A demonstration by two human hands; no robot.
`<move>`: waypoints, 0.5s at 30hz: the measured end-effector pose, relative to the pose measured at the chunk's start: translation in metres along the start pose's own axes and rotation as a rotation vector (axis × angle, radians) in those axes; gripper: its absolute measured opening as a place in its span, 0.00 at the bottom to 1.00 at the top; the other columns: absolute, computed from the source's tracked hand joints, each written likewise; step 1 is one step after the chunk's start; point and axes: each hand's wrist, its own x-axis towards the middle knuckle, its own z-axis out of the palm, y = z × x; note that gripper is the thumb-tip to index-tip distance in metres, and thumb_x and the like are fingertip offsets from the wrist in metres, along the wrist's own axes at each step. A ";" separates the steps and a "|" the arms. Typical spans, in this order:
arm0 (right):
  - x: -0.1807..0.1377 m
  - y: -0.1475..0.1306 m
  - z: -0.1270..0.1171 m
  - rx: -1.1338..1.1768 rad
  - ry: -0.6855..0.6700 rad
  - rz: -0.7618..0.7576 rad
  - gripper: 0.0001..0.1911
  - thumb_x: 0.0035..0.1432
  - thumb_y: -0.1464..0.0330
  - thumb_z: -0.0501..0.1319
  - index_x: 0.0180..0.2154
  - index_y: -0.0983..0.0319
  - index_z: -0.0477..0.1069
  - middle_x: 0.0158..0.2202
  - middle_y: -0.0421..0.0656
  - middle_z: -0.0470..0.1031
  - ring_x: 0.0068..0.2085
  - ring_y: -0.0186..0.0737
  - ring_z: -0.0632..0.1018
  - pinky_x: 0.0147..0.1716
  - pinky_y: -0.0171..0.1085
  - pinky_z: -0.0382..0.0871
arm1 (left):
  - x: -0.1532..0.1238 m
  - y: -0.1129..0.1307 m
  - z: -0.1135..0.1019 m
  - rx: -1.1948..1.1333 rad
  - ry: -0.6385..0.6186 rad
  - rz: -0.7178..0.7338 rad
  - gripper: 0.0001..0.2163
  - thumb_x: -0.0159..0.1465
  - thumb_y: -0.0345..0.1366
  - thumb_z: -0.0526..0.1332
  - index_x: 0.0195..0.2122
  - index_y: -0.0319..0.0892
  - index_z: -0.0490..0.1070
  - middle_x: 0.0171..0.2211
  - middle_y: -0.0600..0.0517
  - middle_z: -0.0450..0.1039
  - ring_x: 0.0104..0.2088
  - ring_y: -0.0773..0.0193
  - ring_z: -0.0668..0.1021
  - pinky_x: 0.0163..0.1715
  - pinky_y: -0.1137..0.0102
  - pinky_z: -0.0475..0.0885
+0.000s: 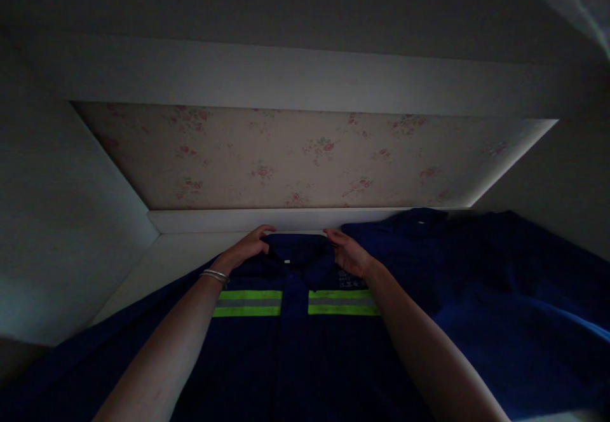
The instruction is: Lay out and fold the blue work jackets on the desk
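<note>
Floral panelling [286, 155] fills the back of a dim, pale-walled recess across the middle of the frame, above a white ledge [214, 220]. Pale surface [138, 272] is visible at left of centre, below the ledge.

Item inspected: one dark blue jacket [257, 358], spread front up from the centre of the frame to the bottom edge. Its collar [300, 244] is uppermost, close to the ledge, with a small white label [286, 261] inside the neck. Yellow-green bands with a grey stripe [246, 303] cross the chest on either side of the front closure. One sleeve runs out to the lower left.

Position of hands: left hand [248, 247], with bracelets [215, 276] at the wrist, is at the collar's left end; right hand [350, 253] is at its right end. Both touch the cloth, so neither is nearer. Each grip is narrow and appears closed on the collar edge, thumb and fingers to either side.

Key relation: the collar runs crosswise between the two grips, while the jacket's long axis falls away from them toward the bottom of the frame.

Adjacent: a second blue garment [481, 295] occupies the right side, nearer the right hand. Whether the two overlap cannot be determined in this light.
</note>
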 end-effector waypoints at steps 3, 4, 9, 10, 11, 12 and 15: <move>0.002 0.005 -0.002 -0.177 0.174 -0.061 0.30 0.47 0.56 0.70 0.52 0.57 0.70 0.54 0.46 0.74 0.57 0.48 0.73 0.53 0.42 0.67 | 0.000 -0.005 0.002 0.050 0.042 0.059 0.18 0.59 0.34 0.67 0.50 0.40 0.72 0.49 0.46 0.74 0.49 0.57 0.76 0.54 0.55 0.69; 0.002 0.007 -0.003 -0.240 0.217 -0.066 0.31 0.43 0.57 0.73 0.49 0.59 0.72 0.55 0.48 0.73 0.59 0.50 0.70 0.55 0.42 0.65 | 0.001 -0.006 0.003 0.061 0.058 0.068 0.15 0.59 0.35 0.67 0.48 0.40 0.74 0.50 0.46 0.73 0.50 0.56 0.75 0.56 0.53 0.67; 0.009 0.011 0.001 -0.414 0.297 0.000 0.29 0.47 0.58 0.71 0.51 0.61 0.71 0.46 0.50 0.77 0.50 0.53 0.76 0.50 0.45 0.68 | 0.009 -0.003 0.010 0.003 0.141 -0.056 0.11 0.64 0.40 0.63 0.45 0.39 0.73 0.48 0.47 0.74 0.47 0.57 0.76 0.50 0.55 0.72; 0.011 0.011 0.003 -0.413 0.289 0.021 0.28 0.51 0.59 0.69 0.53 0.61 0.70 0.42 0.48 0.78 0.44 0.49 0.79 0.46 0.44 0.70 | 0.011 -0.001 0.011 -0.033 0.148 -0.101 0.12 0.65 0.40 0.62 0.46 0.39 0.73 0.46 0.47 0.74 0.44 0.58 0.77 0.46 0.57 0.75; 0.014 0.010 0.005 -0.400 0.275 0.038 0.27 0.55 0.59 0.67 0.54 0.61 0.68 0.38 0.46 0.78 0.38 0.44 0.79 0.42 0.43 0.72 | 0.014 0.001 0.012 -0.075 0.155 -0.144 0.14 0.66 0.41 0.62 0.48 0.39 0.72 0.44 0.47 0.75 0.41 0.60 0.78 0.42 0.59 0.76; 0.017 0.009 0.008 -0.376 0.256 0.050 0.25 0.59 0.59 0.65 0.55 0.61 0.67 0.36 0.44 0.78 0.33 0.40 0.79 0.38 0.41 0.73 | 0.017 0.003 0.013 -0.116 0.167 -0.184 0.15 0.67 0.42 0.61 0.50 0.39 0.70 0.43 0.48 0.75 0.37 0.62 0.78 0.38 0.62 0.77; 0.028 0.003 0.018 -0.268 0.202 0.055 0.20 0.66 0.58 0.58 0.54 0.63 0.67 0.37 0.42 0.76 0.28 0.34 0.76 0.30 0.38 0.74 | 0.026 0.010 0.019 -0.212 0.252 -0.250 0.16 0.68 0.43 0.59 0.53 0.39 0.68 0.43 0.47 0.75 0.36 0.63 0.78 0.35 0.64 0.78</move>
